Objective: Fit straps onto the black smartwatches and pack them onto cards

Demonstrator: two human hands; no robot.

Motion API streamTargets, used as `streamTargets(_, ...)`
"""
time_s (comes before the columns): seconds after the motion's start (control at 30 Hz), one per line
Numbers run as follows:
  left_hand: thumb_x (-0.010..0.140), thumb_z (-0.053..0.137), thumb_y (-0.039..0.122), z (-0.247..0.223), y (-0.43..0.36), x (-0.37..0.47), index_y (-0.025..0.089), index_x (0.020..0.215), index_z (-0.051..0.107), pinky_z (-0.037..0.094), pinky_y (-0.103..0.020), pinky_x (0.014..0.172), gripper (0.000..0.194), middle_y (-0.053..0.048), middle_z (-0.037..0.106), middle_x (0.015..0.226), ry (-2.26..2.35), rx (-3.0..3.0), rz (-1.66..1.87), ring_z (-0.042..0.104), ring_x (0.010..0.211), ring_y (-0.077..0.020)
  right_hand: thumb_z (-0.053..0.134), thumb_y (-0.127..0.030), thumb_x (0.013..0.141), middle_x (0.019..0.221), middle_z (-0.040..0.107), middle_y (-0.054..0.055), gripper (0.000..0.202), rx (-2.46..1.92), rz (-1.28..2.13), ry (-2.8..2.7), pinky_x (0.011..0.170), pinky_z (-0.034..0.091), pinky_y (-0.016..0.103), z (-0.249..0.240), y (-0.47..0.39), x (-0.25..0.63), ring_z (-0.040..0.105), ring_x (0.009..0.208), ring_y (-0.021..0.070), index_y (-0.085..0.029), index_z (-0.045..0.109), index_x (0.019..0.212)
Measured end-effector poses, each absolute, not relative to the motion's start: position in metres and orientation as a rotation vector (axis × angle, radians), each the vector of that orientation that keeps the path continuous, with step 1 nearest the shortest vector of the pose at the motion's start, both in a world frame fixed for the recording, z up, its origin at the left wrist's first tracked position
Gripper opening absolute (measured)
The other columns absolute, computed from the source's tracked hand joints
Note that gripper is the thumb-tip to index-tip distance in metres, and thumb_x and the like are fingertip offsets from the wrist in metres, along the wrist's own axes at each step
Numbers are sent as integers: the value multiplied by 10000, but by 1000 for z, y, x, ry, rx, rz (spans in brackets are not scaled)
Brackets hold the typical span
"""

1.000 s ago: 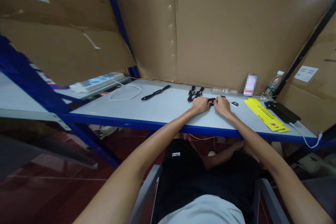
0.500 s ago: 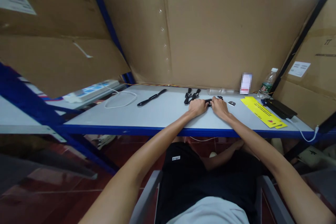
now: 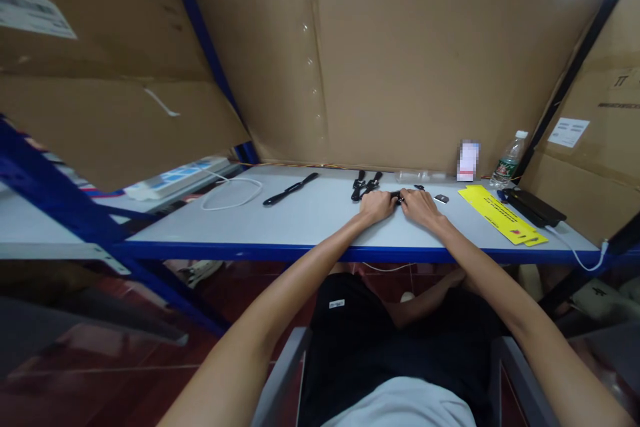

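1. Both the left hand (image 3: 377, 206) and right hand (image 3: 419, 207) curl around a mostly hidden black tool (image 3: 395, 195) over the counter (image 3: 240, 228), probably steadying it from either end
2. A metal plate (image 3: 442, 199) lies near the right hand, perhaps for reach
3. Two loose tools (image 3: 357, 191) lie beyond the left hand, seemingly kept clear

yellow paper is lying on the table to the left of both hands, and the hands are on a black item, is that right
Not quite: the head view shows the yellow paper to the right of the left hand and right hand, not to their left. The rest is right: it lies on the table, and both hands are on a black item.
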State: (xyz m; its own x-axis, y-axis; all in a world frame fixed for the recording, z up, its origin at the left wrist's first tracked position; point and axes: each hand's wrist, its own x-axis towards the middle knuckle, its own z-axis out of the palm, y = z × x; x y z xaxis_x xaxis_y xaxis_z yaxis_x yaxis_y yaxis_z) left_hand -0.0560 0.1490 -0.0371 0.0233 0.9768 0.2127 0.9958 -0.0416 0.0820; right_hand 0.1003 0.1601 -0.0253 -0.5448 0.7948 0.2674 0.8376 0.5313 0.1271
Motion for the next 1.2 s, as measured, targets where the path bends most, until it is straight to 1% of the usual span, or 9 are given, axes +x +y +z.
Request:
streamTargets(0.07, 1038, 365, 473, -37, 149, -56, 135, 1148, 769, 528, -394, 923, 537, -210, 751, 1151, -2117, -2180, -326, 710, 1114, -321, 436, -299, 1043, 1237, 708, 177, 331, -1403, -366, -2586, 950, 471, 353, -25, 161, 100, 673, 1115, 297, -149, 629, 1266)
streamTargets(0.2, 1038, 347, 480, -37, 149, -55, 119, 1150, 769, 533, -418, 918, 566, -224, 746, 1153, -2102, -2187, -345, 708, 1111, -339, 417, -285, 1048, 1232, 711, 178, 334, -1392, -350, -2533, 933, 468, 335, -27, 164, 98, 675, 1109, 279, -149, 690, 1185)
streamTargets(0.33, 1035, 357, 480, -38, 150, -55, 133, 1150, 773, 527, -413, 937, 553, -215, 748, 1157, -2104, -2196, -355, 706, 1121, -331, 467, -307, 1021, 1117, 756, 160, 319, -1499, -206, -2376, 865, 470, 305, -34, 173, 93, 696, 1036, 261, -170, 748, 1088)
streamTargets(0.5, 1035, 366, 472, -39, 152, -55, 137, 1133, 777, 523, -408, 943, 539, -211, 750, 1154, -2111, -2197, -378, 705, 1125, -327, 519, -271, 932, 889, 781, 98, 293, -1572, 236, -2183, 721, 453, 240, -37, 190, 89, 705, 869, 200, -171, 782, 851)
streamTargets(0.63, 1029, 373, 457, -40, 151, -55, 128, 1127, 775, 530, -412, 919, 528, -209, 754, 1139, -2097, -2192, -386, 712, 1099, -332, 500, -233, 898, 705, 736, 58, 313, -1557, 622, -2126, 631, 427, 211, -34, 198, 90, 679, 695, 156, -142, 771, 771)
streamTargets(0.73, 1029, 364, 467, -40, 151, -55, 121, 1126, 773, 529, -413, 920, 544, -213, 754, 1130, -2087, -2190, -384, 715, 1089, -330, 536, -261, 918, 813, 763, 78, 267, -1542, 384, -2162, 680, 436, 231, -35, 193, 94, 690, 786, 185, -153, 770, 844)
streamTargets(0.9, 1032, 363, 470, -41, 151, -56, 125, 1141, 765, 528, -412, 919, 541, -211, 755, 1124, -2075, -2192, -378, 715, 1093, -327, 502, -204, 968, 1117, 758, 83, 328, -1335, -96, -2355, 830, 445, 277, -36, 177, 109, 680, 1000, 224, -222, 654, 1258)
streamTargets(1.07, 1031, 370, 459, -40, 151, -56, 126, 1149, 767, 530, -429, 929, 532, -220, 747, 1145, -2082, -2206, -386, 706, 1116, -339, 554, -300, 986, 1248, 706, 113, 293, -1247, -292, -2579, 890, 453, 315, -30, 168, 112, 665, 1079, 262, -211, 635, 1253)
streamTargets(1.2, 1027, 383, 452, -37, 149, -55, 127, 1138, 771, 533, -426, 930, 518, -221, 746, 1155, -2102, -2206, -393, 706, 1117, -340, 476, -344, 1040, 1252, 698, 145, 298, -1291, -372, -2585, 891, 458, 323, -29, 166, 106, 672, 1072, 265, -178, 660, 1207)
